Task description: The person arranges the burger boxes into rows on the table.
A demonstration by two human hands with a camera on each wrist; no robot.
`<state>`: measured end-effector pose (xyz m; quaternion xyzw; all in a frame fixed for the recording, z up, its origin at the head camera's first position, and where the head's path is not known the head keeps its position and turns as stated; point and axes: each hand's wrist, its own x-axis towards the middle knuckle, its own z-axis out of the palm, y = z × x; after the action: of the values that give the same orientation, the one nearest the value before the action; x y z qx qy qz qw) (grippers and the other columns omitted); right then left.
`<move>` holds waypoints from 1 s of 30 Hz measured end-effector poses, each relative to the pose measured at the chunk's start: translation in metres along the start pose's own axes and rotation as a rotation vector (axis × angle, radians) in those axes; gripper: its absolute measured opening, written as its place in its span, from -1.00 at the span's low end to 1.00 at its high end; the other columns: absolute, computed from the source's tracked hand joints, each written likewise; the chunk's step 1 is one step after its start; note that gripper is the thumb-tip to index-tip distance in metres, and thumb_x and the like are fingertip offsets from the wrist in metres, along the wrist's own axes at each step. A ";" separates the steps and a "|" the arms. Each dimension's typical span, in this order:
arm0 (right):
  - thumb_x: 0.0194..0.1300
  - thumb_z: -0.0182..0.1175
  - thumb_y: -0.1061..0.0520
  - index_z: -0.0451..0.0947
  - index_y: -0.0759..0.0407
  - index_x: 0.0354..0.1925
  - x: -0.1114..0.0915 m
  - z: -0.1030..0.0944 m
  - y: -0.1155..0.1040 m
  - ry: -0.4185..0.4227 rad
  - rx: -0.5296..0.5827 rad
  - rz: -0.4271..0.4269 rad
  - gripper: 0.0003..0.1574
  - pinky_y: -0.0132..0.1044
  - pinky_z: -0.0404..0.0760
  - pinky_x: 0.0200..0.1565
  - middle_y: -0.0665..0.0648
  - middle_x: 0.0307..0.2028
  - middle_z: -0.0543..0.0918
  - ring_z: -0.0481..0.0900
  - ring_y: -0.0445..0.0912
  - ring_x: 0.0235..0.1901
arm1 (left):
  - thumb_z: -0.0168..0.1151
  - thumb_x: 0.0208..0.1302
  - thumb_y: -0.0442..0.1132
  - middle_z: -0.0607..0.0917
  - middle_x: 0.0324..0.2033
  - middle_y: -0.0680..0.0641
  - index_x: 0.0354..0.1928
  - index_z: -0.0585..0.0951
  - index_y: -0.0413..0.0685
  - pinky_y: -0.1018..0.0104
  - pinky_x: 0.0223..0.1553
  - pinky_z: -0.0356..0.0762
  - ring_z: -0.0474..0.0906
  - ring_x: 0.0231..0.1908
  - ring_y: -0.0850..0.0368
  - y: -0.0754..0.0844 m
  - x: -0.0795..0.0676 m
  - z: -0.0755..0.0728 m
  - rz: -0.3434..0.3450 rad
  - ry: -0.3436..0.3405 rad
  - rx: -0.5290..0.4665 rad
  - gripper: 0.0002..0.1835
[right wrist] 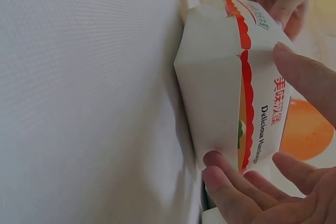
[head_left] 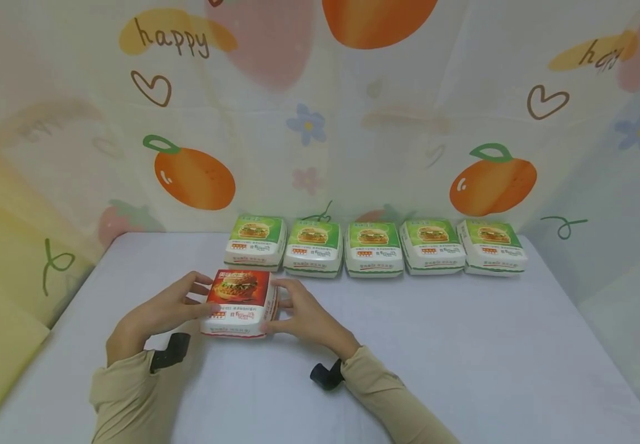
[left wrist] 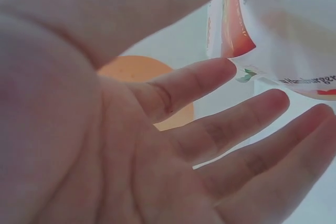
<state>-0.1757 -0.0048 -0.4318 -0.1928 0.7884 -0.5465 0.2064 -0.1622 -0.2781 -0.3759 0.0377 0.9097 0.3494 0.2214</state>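
Note:
A closed burger box [head_left: 239, 305] with a red top panel and a burger picture sits low over the white table, in front of the leftmost green box. My left hand [head_left: 161, 311] holds its left side, thumb at the front and fingers toward the back. On the opposite side, my right hand [head_left: 309, 314] grips the box between thumb and fingers. In the right wrist view, fingertips [right wrist: 218, 177] press near the lower edge of the box's white side wall [right wrist: 210, 72]. The left wrist view shows the left fingers [left wrist: 226, 129] extended beside the box [left wrist: 294, 35].
Several green-topped burger boxes [head_left: 311, 246] stand in a row along the back of the white table [head_left: 436, 357]. Behind them hangs a printed cloth [head_left: 342, 154] with oranges, hearts and flowers. Black wrist mounts [head_left: 327, 375] sit by both sleeves.

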 end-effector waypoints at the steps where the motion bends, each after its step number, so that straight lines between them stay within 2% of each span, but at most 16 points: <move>1: 0.12 0.49 0.05 0.13 0.05 0.48 0.000 0.000 0.000 0.000 -0.003 0.002 0.10 -0.08 0.55 0.25 0.15 0.42 0.24 0.50 0.12 0.27 | 0.31 0.27 0.10 0.41 0.25 -0.43 0.33 0.21 -0.24 -0.13 0.06 0.60 0.45 0.17 -0.34 0.000 0.000 0.000 0.002 0.002 0.005 -0.19; 9: 0.10 0.49 -0.04 0.16 -0.03 0.47 -0.001 -0.005 -0.001 -0.006 -0.023 0.022 0.09 -0.08 0.57 0.22 0.10 0.43 0.26 0.49 0.08 0.29 | 0.26 0.31 0.10 0.41 0.25 -0.45 0.38 0.19 -0.26 -0.19 0.09 0.57 0.43 0.19 -0.39 -0.001 -0.003 -0.002 0.035 0.052 0.023 -0.18; 16: 0.12 0.49 -0.01 0.21 -0.01 0.46 -0.003 -0.015 -0.005 -0.003 -0.006 0.005 0.04 -0.03 0.56 0.23 0.12 0.48 0.21 0.47 0.13 0.31 | 0.22 0.34 0.13 0.43 0.25 -0.44 0.40 0.19 -0.23 -0.22 0.10 0.55 0.43 0.21 -0.39 0.001 -0.003 -0.004 0.064 0.110 0.031 -0.20; 26: 0.18 0.44 0.00 0.22 0.05 0.44 -0.008 -0.034 -0.009 0.032 -0.013 0.002 -0.04 0.01 0.49 0.30 0.07 0.45 0.32 0.45 0.09 0.34 | 0.19 0.39 0.04 0.40 0.28 -0.41 0.42 0.19 -0.19 -0.28 0.15 0.49 0.41 0.23 -0.39 0.005 -0.003 -0.004 0.099 0.173 0.030 -0.27; 30: 0.19 0.42 -0.01 0.22 0.00 0.44 -0.011 -0.043 -0.010 0.044 -0.005 0.000 -0.05 0.01 0.44 0.34 0.05 0.44 0.34 0.43 0.06 0.36 | 0.19 0.39 0.01 0.40 0.29 -0.41 0.43 0.18 -0.19 -0.29 0.19 0.46 0.40 0.24 -0.39 0.008 -0.002 -0.003 0.118 0.196 0.028 -0.27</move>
<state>-0.1889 0.0307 -0.4072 -0.1811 0.7941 -0.5486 0.1886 -0.1623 -0.2750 -0.3678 0.0600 0.9279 0.3512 0.1098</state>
